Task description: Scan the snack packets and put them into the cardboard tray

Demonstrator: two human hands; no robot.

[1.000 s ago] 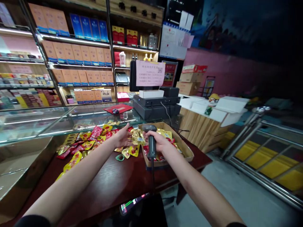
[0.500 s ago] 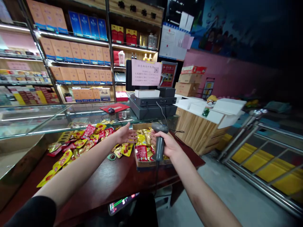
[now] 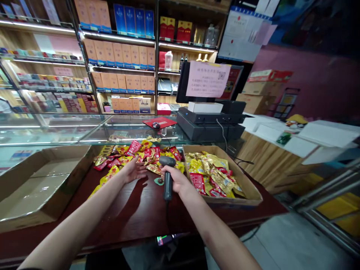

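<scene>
My right hand (image 3: 177, 177) is wrapped round the handle of a dark grey barcode scanner (image 3: 168, 183), held upright above the table in front of me. To its left, my left hand (image 3: 135, 170) reaches over the near side of a loose pile of snack packets (image 3: 132, 150), fingers stretched out and nothing in them. Red, yellow and gold wrappers make up the pile. Right of the scanner stands a cardboard box (image 3: 254, 197) with many gold, red and yellow packets (image 3: 213, 172) inside. A small round item on a green wrapper (image 3: 159, 181) lies just behind the scanner's handle.
Another cardboard box (image 3: 60, 193), shallow and open-topped, rests at the left. Behind the packets run a glass counter (image 3: 126, 131) and a monitor with a pink sign (image 3: 208, 78) above a cash drawer (image 3: 209, 127). A mouse (image 3: 156, 125) lies on a red mat. Shelves line the back wall.
Both hands have moved left, away from the packet-filled box, and the scanner with them. The view has swung left, showing more of the left box. My left hand is now over the loose pile.
</scene>
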